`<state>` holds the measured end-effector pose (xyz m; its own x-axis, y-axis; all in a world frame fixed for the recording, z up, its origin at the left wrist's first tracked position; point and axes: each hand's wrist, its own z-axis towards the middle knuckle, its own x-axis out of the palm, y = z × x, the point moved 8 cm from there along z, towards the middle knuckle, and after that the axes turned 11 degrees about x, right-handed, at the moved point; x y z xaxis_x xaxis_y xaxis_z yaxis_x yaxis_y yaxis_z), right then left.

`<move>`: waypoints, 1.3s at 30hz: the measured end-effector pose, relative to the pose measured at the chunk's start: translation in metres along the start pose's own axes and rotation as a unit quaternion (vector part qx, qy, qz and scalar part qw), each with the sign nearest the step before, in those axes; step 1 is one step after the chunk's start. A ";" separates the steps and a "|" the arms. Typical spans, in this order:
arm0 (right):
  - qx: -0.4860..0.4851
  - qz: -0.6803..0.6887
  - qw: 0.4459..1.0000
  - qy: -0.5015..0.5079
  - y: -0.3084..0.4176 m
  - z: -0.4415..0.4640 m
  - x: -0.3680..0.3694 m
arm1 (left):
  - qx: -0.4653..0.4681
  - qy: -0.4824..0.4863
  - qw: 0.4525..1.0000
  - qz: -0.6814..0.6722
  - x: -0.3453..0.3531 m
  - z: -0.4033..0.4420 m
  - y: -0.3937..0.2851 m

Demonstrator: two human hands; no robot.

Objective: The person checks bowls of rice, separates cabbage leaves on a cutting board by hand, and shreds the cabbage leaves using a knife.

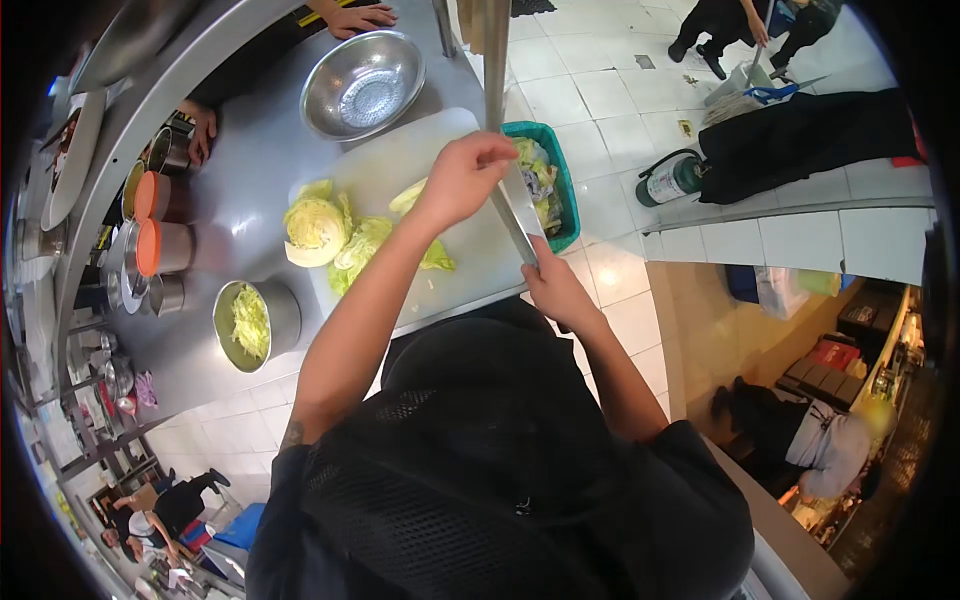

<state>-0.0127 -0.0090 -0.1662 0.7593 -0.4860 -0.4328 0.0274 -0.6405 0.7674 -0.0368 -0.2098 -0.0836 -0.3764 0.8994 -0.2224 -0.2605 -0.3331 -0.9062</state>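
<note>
My right hand (557, 288) is closed round the handle of a large knife (517, 213), at the board's right edge. The wide blade points away from me, toward my left hand. Above the board, my left hand (462, 180) is beside the blade's far end, fingers apart and loosely bent; I cannot tell whether they touch it. A cut head of lettuce or cabbage (316, 228) rests on the white cutting board (470, 275). Loose pale green leaves (358, 250) lie beside it, partly behind my left forearm. A metal pot (284, 318) at the left contains green shreds (249, 325).
A metal bowl (363, 85) stands beyond the board. A teal bin (571, 205) of leaf scraps is off the counter's right side. Containers with orange lids (147, 195) line the left. Another person's hands (355, 18) rest at the counter's far side.
</note>
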 end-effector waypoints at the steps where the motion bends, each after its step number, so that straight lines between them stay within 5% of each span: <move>1: 0.001 0.009 1.000 -0.007 -0.004 0.000 -0.001 | 0.003 0.011 1.000 0.001 -0.002 0.002 -0.004; 4: -0.019 0.002 0.999 -0.036 0.001 -0.005 -0.001 | -0.096 0.231 0.927 0.281 -0.020 -0.027 0.013; 7: -0.002 -0.010 1.000 -0.022 0.006 -0.009 -0.001 | -0.101 0.377 0.830 0.398 -0.032 -0.102 0.037; 10: -0.011 -0.032 0.999 -0.025 0.008 -0.004 0.004 | 0.024 0.327 0.821 0.468 -0.024 -0.128 0.029; 14: -0.007 -0.062 0.998 -0.010 0.011 0.001 0.006 | 0.038 0.333 0.802 0.495 -0.020 -0.130 0.032; 16: -0.013 -0.069 0.997 -0.013 0.009 0.004 0.007 | -0.140 0.187 0.923 0.305 -0.039 -0.119 0.021; 17: -0.020 -0.076 0.997 -0.020 0.009 0.005 0.008 | -0.140 0.184 0.924 0.304 -0.043 -0.116 0.018; 18: -0.029 -0.084 0.996 -0.027 0.010 0.006 0.008 | -0.215 0.052 0.973 0.067 -0.058 -0.115 0.022; 19: -0.034 -0.086 0.995 -0.027 0.013 0.006 0.008 | -0.269 -0.084 0.943 -0.175 -0.069 -0.117 0.027; 20: -0.031 -0.085 0.996 -0.028 0.014 0.006 0.009 | -0.272 -0.120 0.904 -0.307 -0.072 -0.117 0.024; 21: -0.028 -0.086 0.996 -0.028 0.017 0.006 0.009 | -0.266 -0.125 0.905 -0.307 -0.078 -0.118 0.022; 23: -0.010 -0.095 0.995 -0.013 0.022 0.005 0.010 | -0.269 -0.145 0.818 -0.487 -0.074 -0.121 0.016; 30: 0.003 -0.106 0.994 -0.011 0.022 0.004 0.012 | -0.265 -0.115 0.795 -0.533 -0.067 -0.126 0.017; 39: -0.036 -0.109 0.992 -0.043 0.019 0.004 0.014 | -0.248 -0.099 0.927 -0.264 -0.107 -0.092 0.018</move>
<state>-0.0044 -0.0307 -0.1595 0.6717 -0.3925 -0.6282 0.2332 -0.6929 0.6823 0.0806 -0.2861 -0.1088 -0.4824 0.8136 0.3247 -0.0320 0.3541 -0.9347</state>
